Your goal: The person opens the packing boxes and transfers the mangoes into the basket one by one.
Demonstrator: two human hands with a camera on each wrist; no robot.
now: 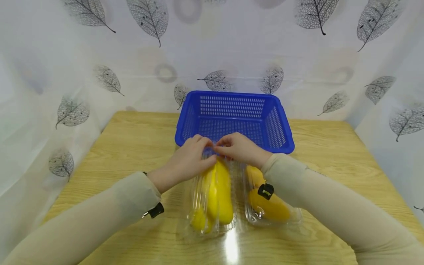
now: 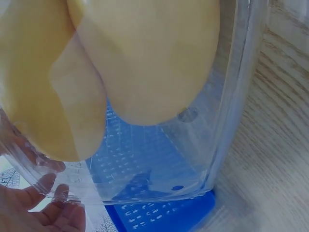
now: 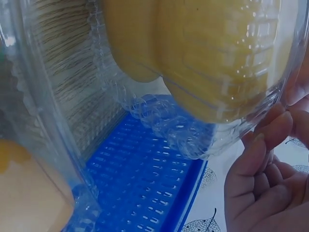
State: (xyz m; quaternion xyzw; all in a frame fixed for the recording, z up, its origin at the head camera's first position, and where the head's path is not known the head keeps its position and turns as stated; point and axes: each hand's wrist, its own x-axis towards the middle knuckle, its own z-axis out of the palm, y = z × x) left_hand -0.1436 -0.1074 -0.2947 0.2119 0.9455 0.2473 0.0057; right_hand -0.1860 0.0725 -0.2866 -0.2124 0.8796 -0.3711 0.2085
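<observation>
A clear, ribbed plastic clamshell box (image 1: 197, 195) lies on the table in front of me, with long, smooth yellow produce (image 1: 222, 195) inside; its exact kind is unclear. My left hand (image 1: 185, 161) pinches the far left part of the box's edge between thumb and fingers. Close beside it, my right hand (image 1: 243, 149) pinches that same far edge near the middle. The right wrist view shows the right thumb and forefinger meeting at the plastic rim (image 3: 231, 128). To the right, partly under my right forearm, lies a second clear box (image 1: 253, 221) holding orange-yellow, mango-like fruit (image 1: 269, 206).
Just beyond my hands stands a blue perforated plastic basket (image 1: 183, 117), its near rim right behind the box. Under everything is a wood-grain table (image 1: 139, 147). A white leaf-patterned cloth (image 1: 139, 73) hangs behind and at both sides.
</observation>
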